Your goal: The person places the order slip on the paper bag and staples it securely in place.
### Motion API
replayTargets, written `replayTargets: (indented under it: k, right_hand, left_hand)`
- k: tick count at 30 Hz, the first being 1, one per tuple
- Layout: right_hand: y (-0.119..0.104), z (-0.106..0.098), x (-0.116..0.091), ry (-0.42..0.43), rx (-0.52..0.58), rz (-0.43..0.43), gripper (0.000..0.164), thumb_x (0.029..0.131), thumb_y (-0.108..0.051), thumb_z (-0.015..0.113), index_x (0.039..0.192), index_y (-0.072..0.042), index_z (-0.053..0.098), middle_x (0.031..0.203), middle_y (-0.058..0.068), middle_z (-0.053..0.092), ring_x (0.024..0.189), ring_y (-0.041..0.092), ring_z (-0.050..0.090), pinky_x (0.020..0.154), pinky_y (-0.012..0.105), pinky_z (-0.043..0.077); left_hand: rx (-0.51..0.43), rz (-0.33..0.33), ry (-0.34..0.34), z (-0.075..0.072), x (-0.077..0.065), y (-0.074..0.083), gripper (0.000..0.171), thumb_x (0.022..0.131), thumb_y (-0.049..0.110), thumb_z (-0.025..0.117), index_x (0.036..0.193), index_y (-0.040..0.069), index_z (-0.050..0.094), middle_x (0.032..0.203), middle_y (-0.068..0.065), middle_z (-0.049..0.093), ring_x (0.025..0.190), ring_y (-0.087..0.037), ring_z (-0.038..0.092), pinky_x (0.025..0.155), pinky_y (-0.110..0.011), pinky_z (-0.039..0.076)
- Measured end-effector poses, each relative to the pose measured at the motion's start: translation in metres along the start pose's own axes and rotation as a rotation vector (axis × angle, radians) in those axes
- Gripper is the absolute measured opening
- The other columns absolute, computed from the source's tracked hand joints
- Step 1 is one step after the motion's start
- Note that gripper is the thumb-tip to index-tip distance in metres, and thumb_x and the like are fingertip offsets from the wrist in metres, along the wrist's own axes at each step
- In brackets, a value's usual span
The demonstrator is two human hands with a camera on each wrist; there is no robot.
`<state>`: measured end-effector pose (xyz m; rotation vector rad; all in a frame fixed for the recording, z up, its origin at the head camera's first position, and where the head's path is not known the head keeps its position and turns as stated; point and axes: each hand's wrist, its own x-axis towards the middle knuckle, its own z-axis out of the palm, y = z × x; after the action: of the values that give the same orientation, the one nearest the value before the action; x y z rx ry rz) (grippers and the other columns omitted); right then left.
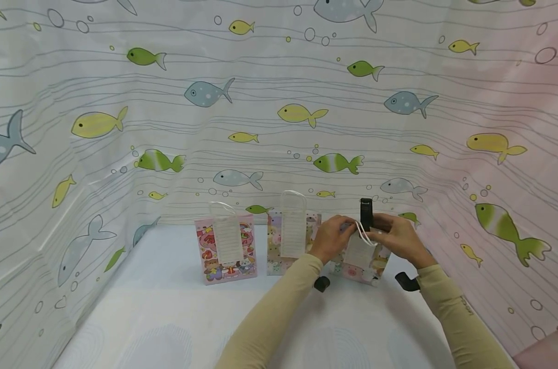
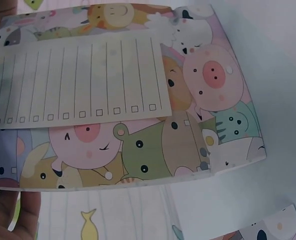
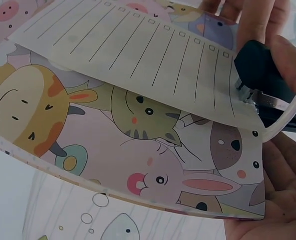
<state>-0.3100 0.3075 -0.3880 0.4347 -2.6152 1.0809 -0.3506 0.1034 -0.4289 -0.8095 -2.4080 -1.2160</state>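
A paper gift bag (image 1: pixel 354 271) printed with cartoon animals stands on the right, with a lined checklist sheet (image 1: pixel 359 254) against its front. My right hand (image 1: pixel 400 238) grips a black stapler (image 1: pixel 366 211) at the bag's top edge. In the right wrist view, the stapler's front end (image 3: pixel 255 70) sits over the sheet's upper end, beside a white handle cord (image 3: pixel 290 112). My left hand (image 1: pixel 331 238) holds the bag's top near its left corner. The left wrist view shows the sheet (image 2: pixel 88 80) lying along the bag's face (image 2: pixel 143 155); the left fingers are partly hidden there.
A pink gift bag (image 1: pixel 205 259) stands at the left and a second animal-print bag (image 1: pixel 274 243) in the middle, each with a lined sheet on its front. A fish-patterned curtain (image 1: pixel 279 154) encloses the white table (image 1: pixel 168 307) behind and at both sides.
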Motion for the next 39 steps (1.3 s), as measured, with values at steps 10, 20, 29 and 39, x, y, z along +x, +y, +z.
replayTargets:
  k: [10, 20, 29, 39]
  right_hand:
    - [-0.001, -0.005, 0.001, -0.056, -0.028, -0.058, 0.059, 0.087, -0.039, 0.082, 0.131, -0.004, 0.06, 0.125, 0.016, 0.065, 0.107, 0.037, 0.069, 0.085, 0.05, 0.056]
    - [-0.003, -0.003, 0.002, -0.056, -0.047, -0.014, 0.064, 0.086, -0.041, 0.082, 0.132, -0.004, 0.058, 0.117, 0.021, 0.071, 0.106, 0.038, 0.069, 0.087, 0.057, 0.053]
    - [-0.002, -0.004, 0.004, -0.087, -0.041, -0.014, 0.065, 0.088, -0.043, 0.08, 0.134, 0.0, 0.06, 0.121, 0.02, 0.069, 0.11, 0.039, 0.067, 0.09, 0.055, 0.053]
    - [0.011, 0.005, 0.004, 0.015, -0.024, -0.146, 0.049, 0.088, -0.031, 0.082, 0.124, -0.002, 0.069, 0.116, 0.014, 0.072, 0.105, 0.034, 0.07, 0.087, 0.047, 0.056]
  left_hand:
    - [-0.023, 0.047, -0.007, 0.0, 0.001, -0.002, 0.025, 0.103, 0.035, 0.06, 0.119, 0.02, 0.072, 0.117, 0.009, 0.069, 0.113, -0.004, 0.062, 0.093, -0.019, 0.048]
    - [-0.018, 0.041, -0.006, -0.001, 0.0, -0.002, 0.025, 0.103, 0.035, 0.061, 0.119, 0.019, 0.073, 0.114, 0.009, 0.07, 0.109, -0.003, 0.063, 0.091, -0.019, 0.049]
    - [-0.014, 0.062, 0.014, -0.002, 0.001, -0.003, 0.025, 0.103, 0.033, 0.062, 0.119, 0.018, 0.073, 0.113, 0.008, 0.07, 0.11, -0.003, 0.063, 0.092, -0.02, 0.049]
    - [-0.024, 0.047, 0.0, -0.001, 0.0, -0.002, 0.024, 0.102, 0.033, 0.062, 0.119, 0.018, 0.073, 0.113, 0.009, 0.07, 0.111, -0.003, 0.063, 0.093, -0.019, 0.048]
